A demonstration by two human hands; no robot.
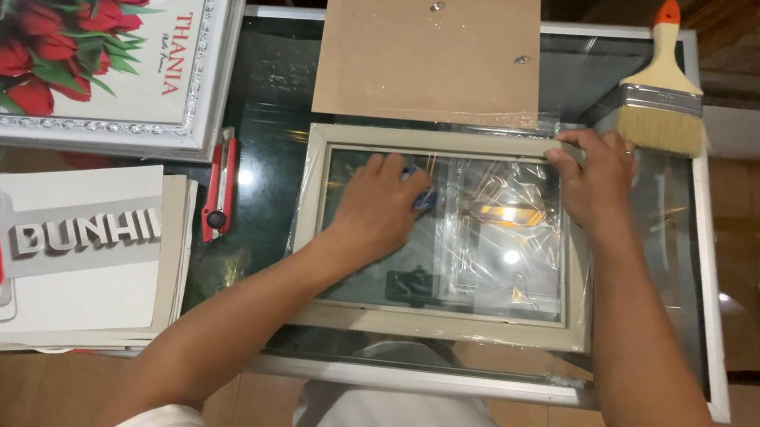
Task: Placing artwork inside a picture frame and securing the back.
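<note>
A pale beige picture frame (430,326) lies flat on a glass table (271,94), with clear plastic film over its glass pane (496,251). My left hand (379,206) rests on the pane near its upper left, its fingers closed on a small blue thing (425,193) that is mostly hidden. My right hand (596,179) presses on the frame's upper right corner and holds nothing.
A brown backing board (429,55) lies behind the frame. A wide paintbrush (663,92) sits at the far right corner. A red utility knife (219,190) lies left of the frame. A silver frame with a tulip print (92,51) and stacked printed boards (55,258) fill the left.
</note>
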